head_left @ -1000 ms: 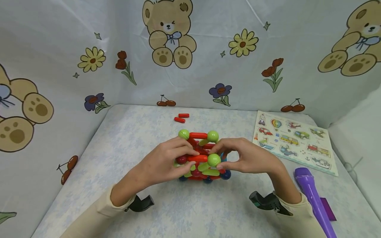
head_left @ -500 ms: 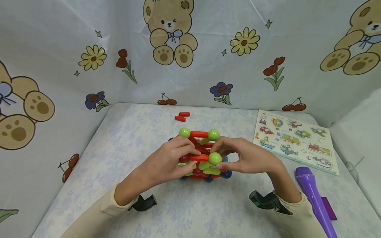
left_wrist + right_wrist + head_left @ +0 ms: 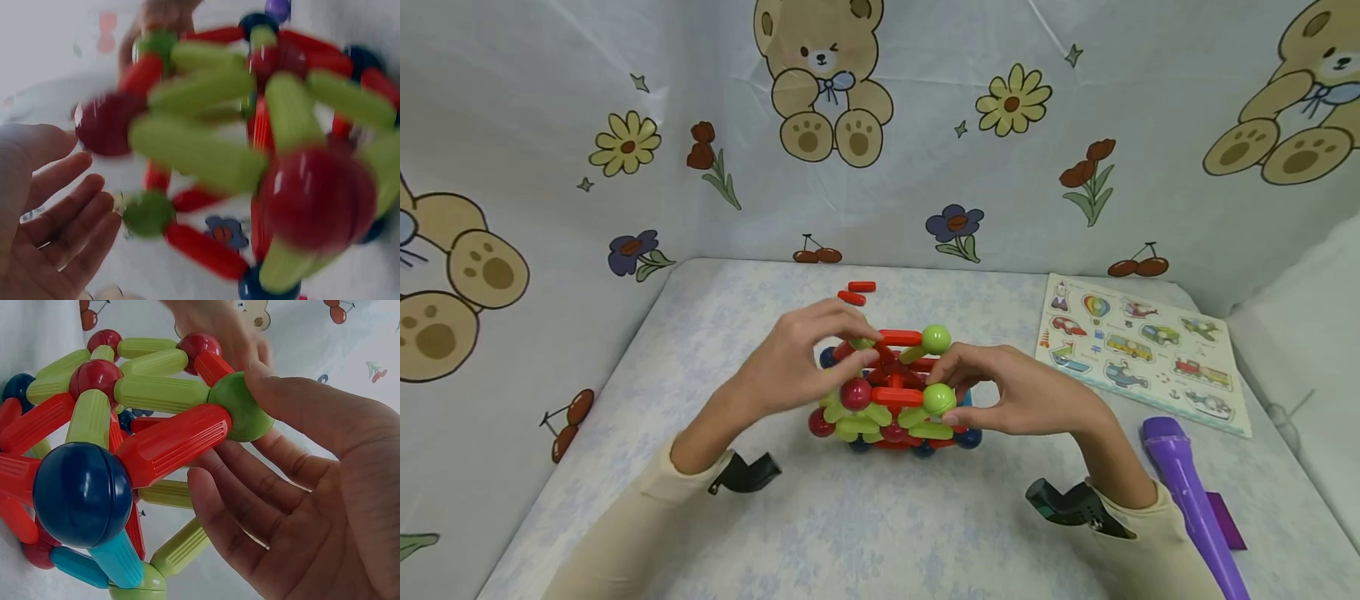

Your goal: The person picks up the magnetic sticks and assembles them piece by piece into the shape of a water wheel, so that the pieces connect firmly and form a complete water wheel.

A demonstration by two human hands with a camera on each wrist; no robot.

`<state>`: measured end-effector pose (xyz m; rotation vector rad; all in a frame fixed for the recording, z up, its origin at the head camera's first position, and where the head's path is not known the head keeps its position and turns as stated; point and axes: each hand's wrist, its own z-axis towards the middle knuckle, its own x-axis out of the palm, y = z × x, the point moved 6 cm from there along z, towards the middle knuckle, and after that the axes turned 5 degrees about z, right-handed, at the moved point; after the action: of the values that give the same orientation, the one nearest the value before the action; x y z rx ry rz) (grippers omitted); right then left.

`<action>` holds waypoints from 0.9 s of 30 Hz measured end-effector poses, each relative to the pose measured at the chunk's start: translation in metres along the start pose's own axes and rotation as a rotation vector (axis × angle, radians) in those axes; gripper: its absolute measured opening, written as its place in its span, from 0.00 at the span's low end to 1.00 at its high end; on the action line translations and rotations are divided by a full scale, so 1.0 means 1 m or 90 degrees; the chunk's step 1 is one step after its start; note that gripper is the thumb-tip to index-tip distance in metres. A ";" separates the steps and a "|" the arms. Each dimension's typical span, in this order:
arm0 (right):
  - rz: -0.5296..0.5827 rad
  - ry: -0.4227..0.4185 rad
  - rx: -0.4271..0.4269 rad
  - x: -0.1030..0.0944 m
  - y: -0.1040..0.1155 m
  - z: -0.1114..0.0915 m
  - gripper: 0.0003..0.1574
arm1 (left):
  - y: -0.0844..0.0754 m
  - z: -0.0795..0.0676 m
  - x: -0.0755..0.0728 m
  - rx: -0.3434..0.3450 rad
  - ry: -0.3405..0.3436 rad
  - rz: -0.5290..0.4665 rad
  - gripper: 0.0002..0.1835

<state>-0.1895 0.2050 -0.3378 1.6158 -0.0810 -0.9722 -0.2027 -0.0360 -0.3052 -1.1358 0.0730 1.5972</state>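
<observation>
A toy structure of magnetic rods and balls (image 3: 891, 397) in red, lime green and blue stands on the table between both hands. My right hand (image 3: 1022, 390) pinches a green ball (image 3: 240, 407) at its near top corner, thumb on one side and fingers on the other. A red rod (image 3: 898, 397) links that ball to a dark red ball (image 3: 855, 394). My left hand (image 3: 801, 354) is at the far left top corner, its fingers loosely spread. In the left wrist view, its fingertips are right at another green ball (image 3: 149, 214), with the thumb beside the dark red ball (image 3: 111, 124).
Two loose red rods (image 3: 857, 292) lie behind the structure. A picture puzzle board (image 3: 1138, 354) lies at the back right, and a purple toy microphone (image 3: 1191, 500) is at the right beside a small purple piece (image 3: 1227, 521). A bear-print cloth (image 3: 895, 200) rises behind the table.
My left hand has left the near red rod and moved back and left to the far green ball, uncovering the near dark red ball. My right hand stays at its green ball.
</observation>
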 end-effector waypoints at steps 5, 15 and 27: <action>-0.001 -0.004 0.008 -0.001 -0.001 -0.001 0.20 | 0.070 0.023 -0.008 -0.098 -0.010 0.013 0.10; 0.004 -0.001 0.010 0.001 -0.001 0.000 0.21 | 0.196 0.038 0.042 -0.226 0.203 0.075 0.16; 0.008 -0.001 -0.003 0.000 -0.001 -0.001 0.21 | 0.223 0.029 0.063 -0.234 0.279 0.224 0.16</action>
<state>-0.1892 0.2058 -0.3389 1.6093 -0.0901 -0.9630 -0.3897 -0.0584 -0.4430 -1.8314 0.2891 1.6773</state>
